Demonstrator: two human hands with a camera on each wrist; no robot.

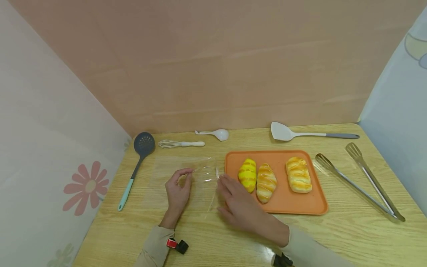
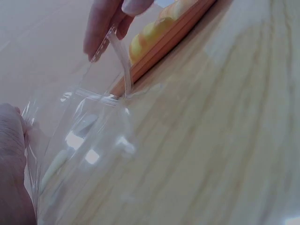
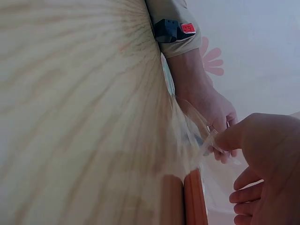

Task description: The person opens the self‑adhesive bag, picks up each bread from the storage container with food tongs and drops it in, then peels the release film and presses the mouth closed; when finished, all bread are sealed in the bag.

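Note:
A clear plastic bag (image 1: pixel 203 189) lies left of the orange tray (image 1: pixel 277 207), its right edge lifted off the table. My left hand (image 1: pixel 178 194) pinches the upper film between thumb and forefinger. At the bag's raised right edge, my right hand (image 1: pixel 241 205) has its thumb apart from its fingers. In the right wrist view the thumb (image 3: pixel 229 137) touches or nearly touches the bag's edge. On the tray lie a yellow bread roll (image 1: pixel 247 175), a striped brown roll (image 1: pixel 266 183) and a pale loaf (image 1: pixel 298 175).
A slotted skimmer (image 1: pixel 144 144) lies at the left. Along the back are a whisk (image 1: pixel 181 144), a white ladle (image 1: pixel 221 134) and a white turner (image 1: pixel 281 131). Metal tongs (image 1: pixel 373 178) lie spread at the right. Walls (image 1: pixel 230 74) stand behind and at both sides.

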